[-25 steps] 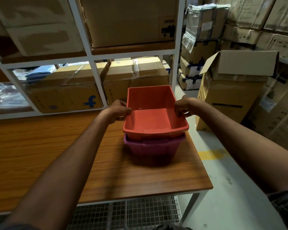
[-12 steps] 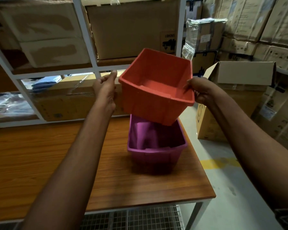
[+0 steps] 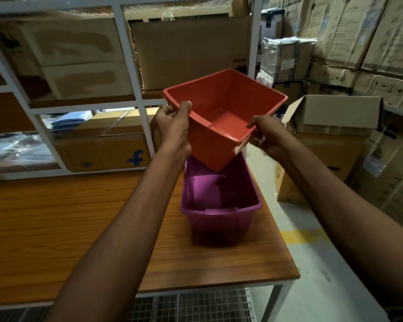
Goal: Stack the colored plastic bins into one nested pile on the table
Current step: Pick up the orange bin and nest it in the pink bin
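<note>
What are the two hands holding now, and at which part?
Both hold the red bin by its near rim: the left hand at the left corner, the right hand at the right corner.

Bare table (image 3: 56, 228) left of purple bin (image 3: 219, 219); shelving (image 3: 147, 135) behind.

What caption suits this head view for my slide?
Both hands hold a red bin tilted above a purple bin on the table.

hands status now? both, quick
Left hand: closed on the near-left rim of the red bin.
Right hand: closed on the bin's near-right rim corner.
</note>
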`<state>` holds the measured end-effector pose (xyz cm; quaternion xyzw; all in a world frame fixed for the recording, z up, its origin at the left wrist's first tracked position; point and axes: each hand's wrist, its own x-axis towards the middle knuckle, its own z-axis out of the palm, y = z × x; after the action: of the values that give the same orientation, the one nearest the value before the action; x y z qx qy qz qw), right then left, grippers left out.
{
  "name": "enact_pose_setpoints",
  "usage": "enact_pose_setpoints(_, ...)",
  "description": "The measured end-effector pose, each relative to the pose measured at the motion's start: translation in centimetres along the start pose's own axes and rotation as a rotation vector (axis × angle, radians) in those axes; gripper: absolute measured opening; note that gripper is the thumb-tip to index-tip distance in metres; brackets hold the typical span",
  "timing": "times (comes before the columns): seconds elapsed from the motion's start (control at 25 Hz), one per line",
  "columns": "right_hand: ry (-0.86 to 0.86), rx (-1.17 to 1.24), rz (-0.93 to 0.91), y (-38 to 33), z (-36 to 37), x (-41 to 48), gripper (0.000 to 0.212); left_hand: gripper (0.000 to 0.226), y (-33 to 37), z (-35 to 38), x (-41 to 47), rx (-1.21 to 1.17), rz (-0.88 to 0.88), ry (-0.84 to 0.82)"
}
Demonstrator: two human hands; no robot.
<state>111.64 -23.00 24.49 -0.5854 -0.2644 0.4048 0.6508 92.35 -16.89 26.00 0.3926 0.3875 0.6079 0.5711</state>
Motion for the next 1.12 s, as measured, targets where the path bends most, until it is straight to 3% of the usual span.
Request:
enact_pose_setpoints(0.04, 0.030, -0.085, 0.011, 0.1, -0.6, 0.2, 0.031, 0.044, 0.2, 0.1, -0.1, -0.015, 0.029, -0.028)
enact_pose_setpoints(0.12, 0.252, -0.310, -0.097, 0.1, -1.7, 0.6, 0.061, 0.047, 0.5, 0.1, -0.4, -0.002, 0.120, -0.098)
enact_pose_setpoints(0.2, 0.406, -0.478, -0.369, -1.2, -1.7, 0.4, 0.061, 0.047, 0.5, 0.0, -0.5, 0.068, 0.208, -0.153)
enact_pose_setpoints(0.32, 0.245, -0.697, -0.718, -3.8, -0.6, 0.4, 0.048, 0.037, 0.8, -0.5, -0.6, 0.059, 0.214, -0.191)
enact_pose_setpoints(0.4, 0.148, -0.890, -0.854, -5.0, 0.3, 0.6, 0.056, 0.030, 1.3, -0.8, -0.7, 0.024, 0.215, -0.227)
enact_pose_setpoints(0.56, 0.066, -1.086, -0.987, -6.4, 1.4, 1.4, 0.069, 0.028, 2.3, -1.1, -1.4, 0.034, 0.245, -0.326)
enact_pose_setpoints(0.76, -0.020, -1.090, -1.049, -7.0, 1.2, 1.6, 0.038, 0.028, 2.9, -1.8, -2.0, 0.063, 0.235, -0.396)
enact_pose_setpoints(1.12, 0.046, -1.091, -1.073, -7.6, -0.8, 1.2, 0.033, 0.034, 4.3, -3.9, 0.3, 0.239, 0.326, -0.229)
